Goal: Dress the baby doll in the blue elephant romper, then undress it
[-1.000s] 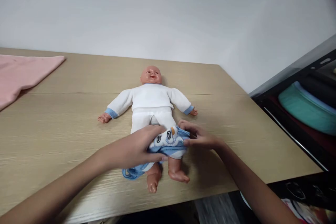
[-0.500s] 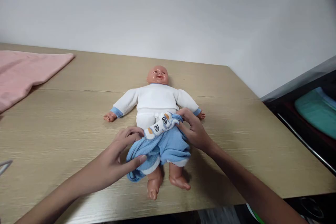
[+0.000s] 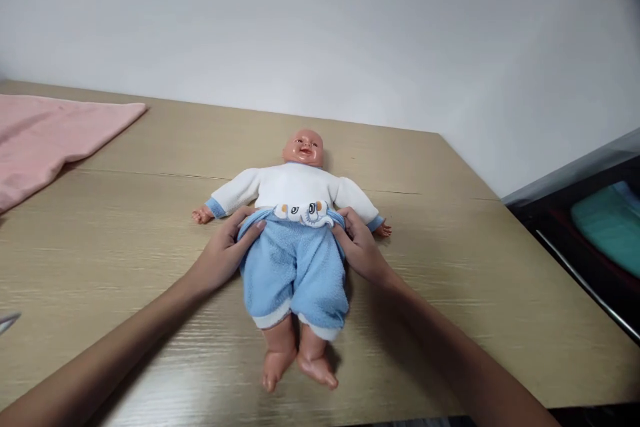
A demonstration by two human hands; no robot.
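Observation:
A baby doll (image 3: 303,148) lies on its back on a light wooden table (image 3: 125,227), head away from me. It wears a white top with blue cuffs and light blue fleece trousers (image 3: 295,273) whose waistband carries a white embroidered patch. My left hand (image 3: 225,253) pinches the waistband at the doll's left-of-frame hip. On the opposite hip my right hand (image 3: 357,250) grips the same waistband. Both hands are closed on the fabric. The doll's bare feet stick out toward me.
A pink cloth (image 3: 55,137) lies at the table's far left. To the right stands a dark shelf unit (image 3: 575,240) holding a teal item (image 3: 610,223). A white wall runs behind the table. A small grey tip (image 3: 7,321) shows at the left edge.
The blue trousers were bunched over the doll's knees and thighs; both hands have pulled them up to the waist, and the trouser legs now lie smooth over the doll's legs.

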